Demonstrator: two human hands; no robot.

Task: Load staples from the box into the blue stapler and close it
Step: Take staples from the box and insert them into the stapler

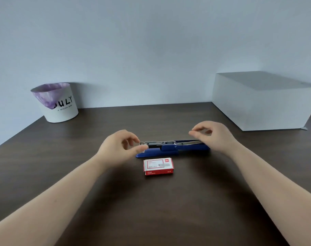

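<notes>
Lying on the dark surface (62, 174), the blue stapler (169, 150) runs left to right before us, hinged open flat: base and metal staple channel to the left, blue cover to the right. Our left hand (119, 148) hovers at the channel's left end, thumb and fingers loosely apart, empty. Our right hand (213, 135) covers the right end, thumb and forefinger nearly pinched; we cannot tell whether they hold anything. Just in front lies the red staple box (158, 166), closed, its print too blurred to read.
</notes>
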